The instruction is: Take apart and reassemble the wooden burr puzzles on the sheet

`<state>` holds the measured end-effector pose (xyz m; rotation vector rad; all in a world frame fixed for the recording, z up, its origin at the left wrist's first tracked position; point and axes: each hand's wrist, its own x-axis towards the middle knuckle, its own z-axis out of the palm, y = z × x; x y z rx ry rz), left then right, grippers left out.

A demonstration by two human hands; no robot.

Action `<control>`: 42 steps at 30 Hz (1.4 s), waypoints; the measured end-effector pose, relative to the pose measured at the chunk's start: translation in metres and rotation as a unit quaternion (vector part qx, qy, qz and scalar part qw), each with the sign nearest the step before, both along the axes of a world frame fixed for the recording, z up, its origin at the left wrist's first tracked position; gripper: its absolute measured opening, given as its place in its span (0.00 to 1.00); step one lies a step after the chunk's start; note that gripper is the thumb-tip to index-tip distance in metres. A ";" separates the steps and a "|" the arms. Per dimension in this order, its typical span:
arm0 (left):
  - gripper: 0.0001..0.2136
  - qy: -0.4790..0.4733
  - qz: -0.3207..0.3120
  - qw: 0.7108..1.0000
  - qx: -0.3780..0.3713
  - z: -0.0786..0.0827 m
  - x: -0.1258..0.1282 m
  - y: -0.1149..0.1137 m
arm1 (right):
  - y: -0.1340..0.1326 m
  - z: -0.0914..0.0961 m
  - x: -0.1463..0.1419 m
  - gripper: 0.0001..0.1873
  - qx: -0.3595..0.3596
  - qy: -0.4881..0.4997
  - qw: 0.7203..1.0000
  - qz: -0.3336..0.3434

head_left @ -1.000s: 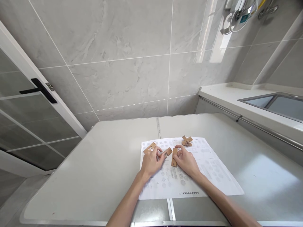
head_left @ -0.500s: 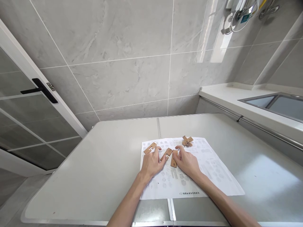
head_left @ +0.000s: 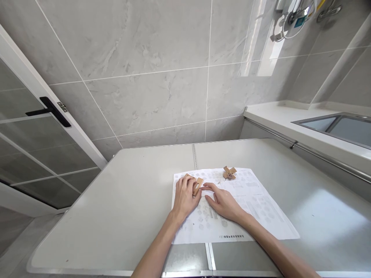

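A printed paper sheet (head_left: 249,204) lies on the grey table (head_left: 116,216). My left hand (head_left: 183,199) rests on the sheet's upper left part, its fingers curled over flat notched wooden puzzle pieces (head_left: 197,184) that peek out beside its fingertips. My right hand (head_left: 222,201) lies flat next to it, fingers stretched left toward those pieces, touching or nearly touching them. A small assembled cross of wooden pieces (head_left: 229,172) sits apart at the sheet's far edge.
A tiled wall stands behind the table. A glass door with a black handle (head_left: 48,110) is at the left. A white counter with a steel sink (head_left: 339,127) runs along the right. A rail (head_left: 295,146) borders the counter front.
Both hands slid left. The loose pieces that lay spread between the hands are now gathered under and beside my left fingers. The cross has not moved.
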<state>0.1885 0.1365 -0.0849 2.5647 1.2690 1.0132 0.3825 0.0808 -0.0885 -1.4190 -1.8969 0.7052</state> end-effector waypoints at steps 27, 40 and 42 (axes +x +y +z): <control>0.11 0.041 -0.104 0.981 -0.157 0.011 0.004 -0.015 | 0.001 -0.001 0.001 0.13 -0.002 -0.013 1.000 -0.025; 0.11 0.038 -0.108 0.982 -0.151 0.011 0.004 -0.013 | 0.004 -0.007 0.003 0.13 0.008 -0.028 0.999 -0.025; 0.11 0.039 -0.107 0.982 -0.151 0.011 0.004 -0.012 | 0.004 -0.008 0.003 0.12 0.012 -0.029 0.999 -0.024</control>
